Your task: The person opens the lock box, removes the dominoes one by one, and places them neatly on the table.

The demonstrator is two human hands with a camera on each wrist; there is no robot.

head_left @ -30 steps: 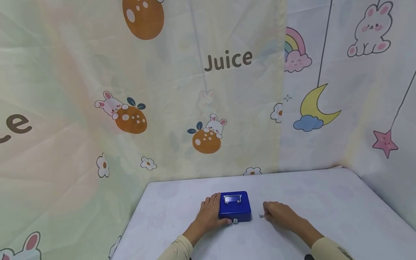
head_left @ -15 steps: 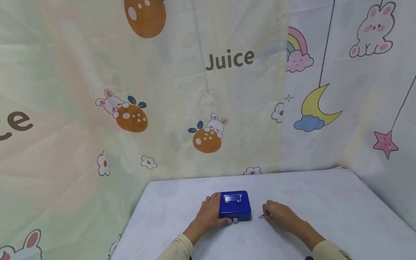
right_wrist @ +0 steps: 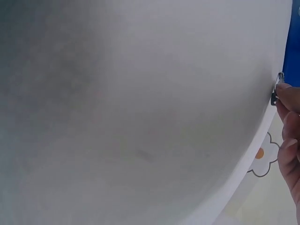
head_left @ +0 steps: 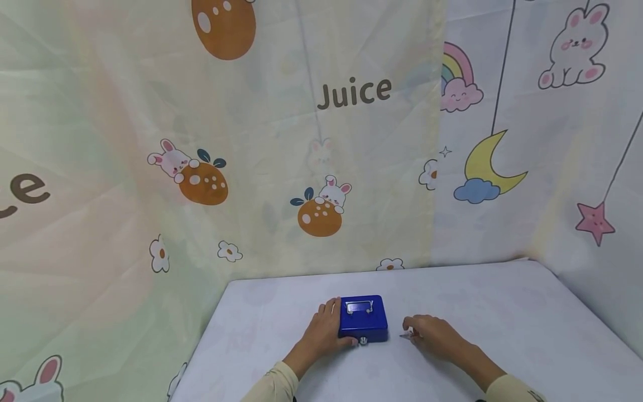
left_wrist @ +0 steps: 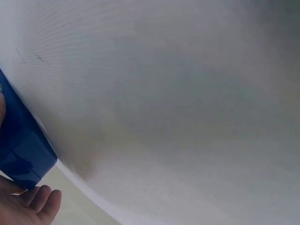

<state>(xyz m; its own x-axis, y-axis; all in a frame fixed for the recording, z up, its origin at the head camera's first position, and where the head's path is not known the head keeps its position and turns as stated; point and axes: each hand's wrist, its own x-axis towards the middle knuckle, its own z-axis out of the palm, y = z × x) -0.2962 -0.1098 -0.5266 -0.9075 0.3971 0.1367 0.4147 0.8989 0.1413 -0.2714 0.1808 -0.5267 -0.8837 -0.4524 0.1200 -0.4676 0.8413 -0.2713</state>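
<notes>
A blue metal cash box sits on the table, its lid down, with a silver handle on top and a round silver lock at the front. My left hand grips its left side, thumb at the front beside the lock and fingers along the far side. The left wrist view shows a corner of the box between thumb and fingers. To the right of the box, my right hand pinches a small silver key pointing left. In the right wrist view, the key shows at the thumb tip, with more metal behind it.
A white cloth covers the table. Printed fabric with rabbits and oranges hangs behind it and on the left; another printed sheet closes off the right side.
My right hand's fingers have shifted a little on the key, and the forefinger now reaches farther left. The left hand and cash box have stayed in place.
</notes>
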